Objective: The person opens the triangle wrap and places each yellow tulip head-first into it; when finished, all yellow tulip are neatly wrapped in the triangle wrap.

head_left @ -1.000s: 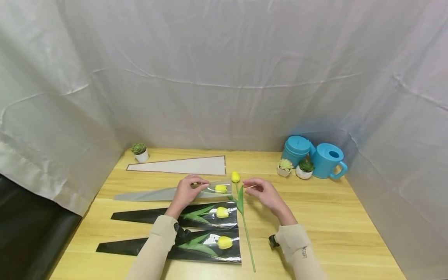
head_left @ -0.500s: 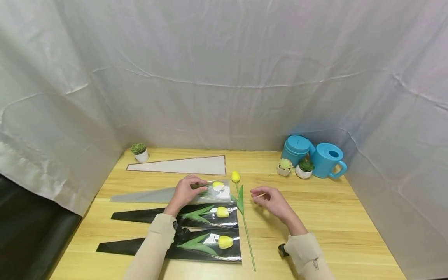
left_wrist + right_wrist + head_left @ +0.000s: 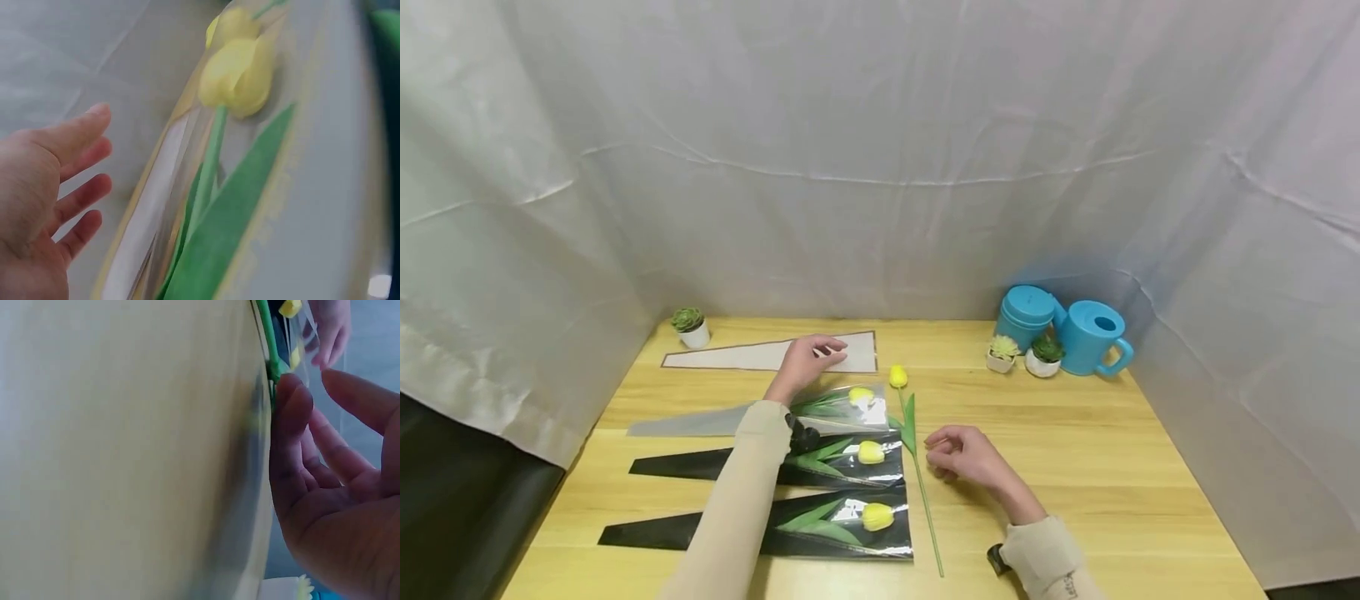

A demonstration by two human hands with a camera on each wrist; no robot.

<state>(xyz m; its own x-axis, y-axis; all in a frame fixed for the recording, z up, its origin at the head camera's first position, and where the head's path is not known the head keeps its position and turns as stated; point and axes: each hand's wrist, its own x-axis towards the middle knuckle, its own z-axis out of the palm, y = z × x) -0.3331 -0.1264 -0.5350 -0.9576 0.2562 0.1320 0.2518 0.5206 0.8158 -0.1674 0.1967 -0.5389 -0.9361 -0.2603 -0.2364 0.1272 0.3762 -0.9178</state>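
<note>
The left hand (image 3: 808, 360), fingers parted and slightly bent, appears over a white tapered sheet (image 3: 730, 357). Towards six o'clock from it lies a grey sleeve (image 3: 700, 422), its yellow tulip (image 3: 861, 397) towards four. The right hand (image 3: 967, 454) has loosely bent fingers, thumb apart from forefinger; a loose tulip (image 3: 909, 427) lies just beside it at nine o'clock.

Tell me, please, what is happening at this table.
A person's left hand is over a tapered white sheet with a dark edge, while the right hand is beside a loose yellow tulip. Neither hand appears to hold anything. Three more yellow tulips lie wrapped, two in black-backed sleeves and one in a translucent grey sleeve.
</note>
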